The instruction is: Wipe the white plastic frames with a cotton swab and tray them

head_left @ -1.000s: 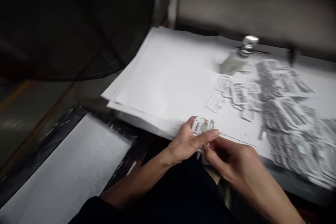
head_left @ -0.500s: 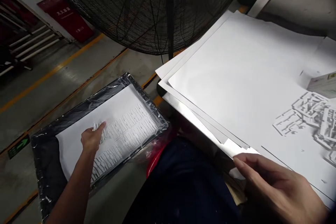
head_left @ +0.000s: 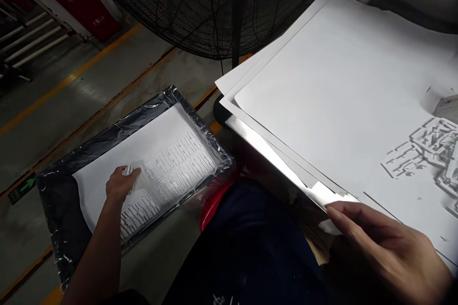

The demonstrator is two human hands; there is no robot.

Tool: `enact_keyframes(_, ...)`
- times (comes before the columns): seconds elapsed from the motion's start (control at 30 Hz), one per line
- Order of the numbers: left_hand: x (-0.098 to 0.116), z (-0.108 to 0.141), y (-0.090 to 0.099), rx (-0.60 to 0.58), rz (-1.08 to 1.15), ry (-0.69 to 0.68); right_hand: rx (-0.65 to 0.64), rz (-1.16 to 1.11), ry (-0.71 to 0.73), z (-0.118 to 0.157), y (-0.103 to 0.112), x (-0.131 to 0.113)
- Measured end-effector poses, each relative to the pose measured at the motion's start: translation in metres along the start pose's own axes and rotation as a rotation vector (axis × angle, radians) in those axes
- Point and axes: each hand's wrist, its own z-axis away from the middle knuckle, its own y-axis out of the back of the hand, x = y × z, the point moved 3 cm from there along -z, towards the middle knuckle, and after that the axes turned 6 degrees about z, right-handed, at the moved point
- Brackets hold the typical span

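Several pale cut pieces (head_left: pixel 128 170) sit pinched in the left hand (head_left: pixel 119 185), over a white sheet (head_left: pixel 150 131) where similar pieces (head_left: pixel 139 212) lie in rows, on a black plastic-wrapped tray (head_left: pixel 66 233). The right hand (head_left: pixel 397 245) is at the worktop (head_left: pixel 263 147) edge, thumb and forefinger close together; whether it holds anything, I cannot tell.

Left hand (head_left: pixel 119 185): it pinches small pale pieces (head_left: pixel 128 170) over the black tray (head_left: pixel 59 209).
Tray: 1 white sheet (head_left: pixel 143 136), bearing rows of pieces (head_left: pixel 182 152).
Right hand (head_left: pixel 390 243): beside the table's edge (head_left: pixel 263 145).
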Motion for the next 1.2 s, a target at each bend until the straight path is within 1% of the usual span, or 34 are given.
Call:
enact_keyframes(0.13,-0.007,0.002,-0.004,-0.052,0.062,0.066,-0.038,-0.021,0.007,0.001,-0.001,-0.003)
enact_keyframes(0.23,-0.008,0.008,-0.008,-0.056,0.093,0.083,-0.064,-0.033,0.015,0.002,-0.001,-0.003)
enact_keyframes(0.37,-0.006,0.015,-0.011,-0.057,0.126,0.096,-0.053,-0.029,0.003,0.003,0.000,0.000)
enact_keyframes(0.63,0.004,0.020,-0.010,-0.020,0.116,0.134,-0.100,-0.026,0.035,0.002,-0.002,0.004)
enact_keyframes(0.77,0.006,0.024,-0.008,0.013,0.101,0.137,-0.095,-0.018,0.022,0.002,0.000,0.005)
enact_keyframes(0.9,-0.003,0.024,0.002,0.082,0.077,0.203,-0.090,-0.013,0.020,0.002,0.000,0.005)
enact_keyframes(0.97,-0.010,0.022,0.007,0.098,0.059,0.245,-0.085,-0.008,0.026,0.002,0.000,0.005)
enact_keyframes(1.07,-0.018,0.018,0.011,0.089,0.051,0.273,-0.078,-0.018,0.037,0.002,-0.002,0.004)
enact_keyframes(1.2,-0.022,0.015,0.009,0.068,0.054,0.265,-0.064,-0.041,0.035,0.004,-0.003,0.002)
